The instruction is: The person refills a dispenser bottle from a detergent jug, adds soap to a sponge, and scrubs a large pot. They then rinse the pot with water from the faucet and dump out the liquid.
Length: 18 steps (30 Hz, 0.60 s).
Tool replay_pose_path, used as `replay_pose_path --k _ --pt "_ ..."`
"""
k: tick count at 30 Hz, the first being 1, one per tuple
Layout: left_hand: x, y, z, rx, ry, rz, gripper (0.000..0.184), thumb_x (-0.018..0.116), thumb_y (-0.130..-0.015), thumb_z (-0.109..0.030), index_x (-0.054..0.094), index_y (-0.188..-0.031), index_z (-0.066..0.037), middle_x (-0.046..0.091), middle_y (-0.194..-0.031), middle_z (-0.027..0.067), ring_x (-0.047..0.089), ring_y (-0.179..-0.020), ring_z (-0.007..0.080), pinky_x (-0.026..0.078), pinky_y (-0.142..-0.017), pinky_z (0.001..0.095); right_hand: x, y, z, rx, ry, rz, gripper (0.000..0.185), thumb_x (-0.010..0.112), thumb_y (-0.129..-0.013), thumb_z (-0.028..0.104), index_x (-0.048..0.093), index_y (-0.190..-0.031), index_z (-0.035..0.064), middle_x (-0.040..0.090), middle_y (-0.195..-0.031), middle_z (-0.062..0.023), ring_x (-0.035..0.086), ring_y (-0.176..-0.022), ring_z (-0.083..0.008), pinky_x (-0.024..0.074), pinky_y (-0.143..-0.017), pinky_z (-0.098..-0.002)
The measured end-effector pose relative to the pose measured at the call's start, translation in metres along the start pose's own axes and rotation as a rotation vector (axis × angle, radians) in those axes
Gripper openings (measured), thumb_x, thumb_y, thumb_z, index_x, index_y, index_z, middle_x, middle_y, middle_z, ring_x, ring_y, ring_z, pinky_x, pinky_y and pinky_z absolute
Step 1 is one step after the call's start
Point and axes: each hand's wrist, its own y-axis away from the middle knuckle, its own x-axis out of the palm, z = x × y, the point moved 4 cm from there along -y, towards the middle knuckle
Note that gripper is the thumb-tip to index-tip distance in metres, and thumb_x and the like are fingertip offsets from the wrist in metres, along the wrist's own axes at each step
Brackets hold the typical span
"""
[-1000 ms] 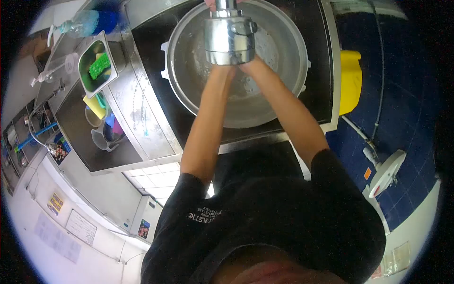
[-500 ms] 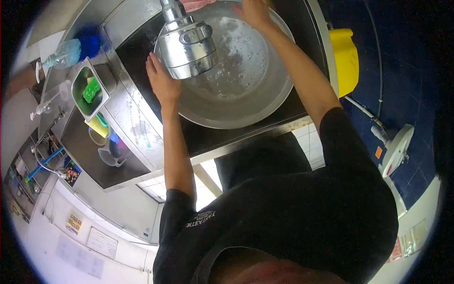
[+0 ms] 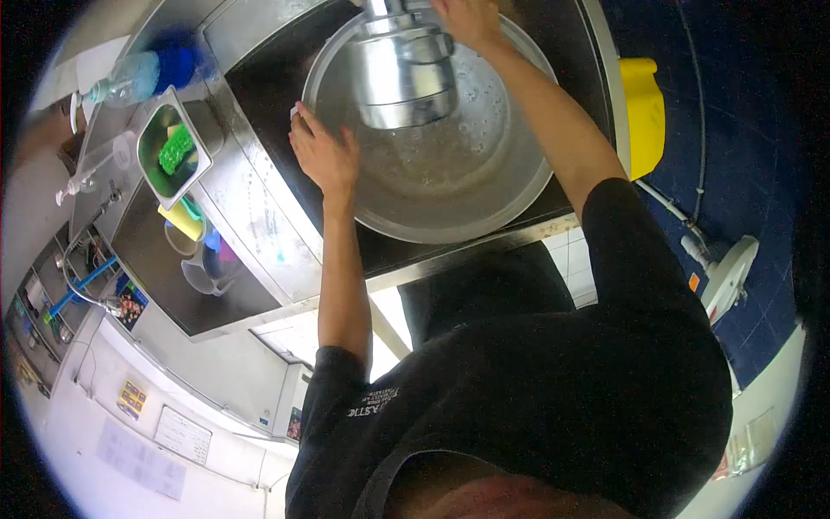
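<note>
A large round metal basin (image 3: pixel 415 229) holds a little water with some suds on its bottom. My left hand (image 3: pixel 327 156) is at its left rim, fingers on the outer side and the thumb apart on the inner side, holding the edge. My right hand (image 3: pixel 471 22) reaches to the far right part of the basin. Its fingertips run toward the top edge of the picture, close to the faucet, so its grip is not plain. A thick chrome faucet head (image 3: pixel 406 82) hangs over the basin and covers part of it.
To the left are a steel container (image 3: pixel 199 164) with a green scrubber (image 3: pixel 177 149), a pump bottle (image 3: pixel 125 80), and a second sink (image 3: pixel 156 259) with plastic jugs (image 3: pixel 207 270). A yellow bucket-like object (image 3: pixel 644 117) stands right of the counter.
The view has shifted, so basin and counter appear slightly farther right. The faucet head now covers more of the basin's middle. My left hand stays at the rim; its thumb now shows apart.
</note>
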Motion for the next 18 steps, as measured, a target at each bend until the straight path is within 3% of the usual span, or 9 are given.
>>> replay_pose_path --k 2,4,5,7,8,12,15,18 --pt "-0.004 0.003 -0.001 -0.002 -0.044 -0.045 0.095 0.076 -0.085 -0.022 0.027 -0.162 0.006 0.046 -0.150 0.0306 0.049 -0.138 0.0465 0.034 -0.122 0.0532 0.009 0.002 -0.009 -0.032 -0.046 0.003 0.031 0.071 -0.097 0.024 0.069 -0.122 0.0070 0.072 -0.120 -0.0202 0.069 -0.113 -0.0393 0.0560 -0.092 -0.0524" --pt "-0.014 0.002 -0.004 0.030 -0.012 -0.061 0.097 0.078 -0.082 -0.019 0.028 -0.162 0.005 0.047 -0.151 0.0289 0.048 -0.138 0.0455 0.035 -0.122 0.0522 0.009 0.011 -0.013 -0.292 -0.367 -0.328 0.036 0.066 -0.097 0.015 0.067 -0.132 0.0049 0.069 -0.124 -0.0238 0.065 -0.120 -0.0413 0.0526 -0.100 -0.0501" --pt "-0.016 0.002 -0.005 -0.007 0.010 -0.044 0.097 0.079 -0.082 -0.018 0.029 -0.162 0.004 0.047 -0.151 0.0286 0.049 -0.138 0.0453 0.036 -0.121 0.0521 0.002 0.021 -0.003 -0.306 -0.375 -0.313 0.036 0.066 -0.097 0.015 0.067 -0.132 0.0049 0.069 -0.124 -0.0238 0.065 -0.120 -0.0413 0.0526 -0.100 -0.0501" --pt "-0.016 0.002 -0.003 -0.010 0.022 -0.083 0.097 0.079 -0.081 -0.018 0.029 -0.161 0.005 0.047 -0.150 0.0294 0.049 -0.137 0.0460 0.037 -0.120 0.0529 -0.009 0.047 0.023 -0.460 -0.211 -0.283 0.040 0.076 -0.086 0.012 0.069 -0.124 0.0027 0.070 -0.125 -0.0180 0.063 -0.122 -0.0391 0.0467 -0.107 -0.0497" --pt "-0.017 0.003 -0.003 -0.004 0.037 -0.090 0.095 0.077 -0.082 -0.017 0.028 -0.161 0.005 0.047 -0.150 0.0305 0.050 -0.137 0.0470 0.038 -0.119 0.0541 0.000 0.053 0.029 -0.397 -0.320 -0.163 0.036 0.074 -0.089 0.014 0.070 -0.123 0.0019 0.068 -0.119 -0.0160 0.062 -0.116 -0.0362 0.0481 -0.105 -0.0484" --pt "-0.012 0.004 0.004 -0.018 0.115 -0.080 0.092 0.072 -0.085 -0.013 0.026 -0.162 0.006 0.045 -0.153 0.0327 0.047 -0.139 0.0493 0.038 -0.119 0.0550 0.070 0.080 0.076 0.321 -1.235 0.473 0.030 0.066 -0.101 0.022 0.072 -0.118 -0.0011 0.062 -0.094 -0.0081 0.060 -0.092 -0.0245 0.0538 -0.097 -0.0432" --pt "-0.008 0.008 0.009 -0.011 0.164 -0.086 0.091 0.071 -0.084 -0.011 0.026 -0.162 0.007 0.044 -0.153 0.0331 0.047 -0.139 0.0503 0.038 -0.119 0.0548 0.074 0.076 0.113 0.615 -1.664 0.591 0.035 0.060 -0.110 0.028 0.073 -0.115 -0.0034 0.058 -0.076 -0.0022 0.059 -0.075 -0.0157 0.0580 -0.091 -0.0393" --pt "-0.009 0.012 0.007 -0.006 0.173 -0.087 0.090 0.069 -0.084 -0.009 0.026 -0.162 0.007 0.045 -0.153 0.0332 0.047 -0.138 0.0508 0.039 -0.119 0.0543 0.103 0.067 0.099 0.770 -2.094 0.478 0.037 0.057 -0.110 0.028 0.073 -0.110 -0.0053 0.062 -0.080 -0.0052 0.061 -0.079 -0.0212 0.0573 -0.091 -0.0407"
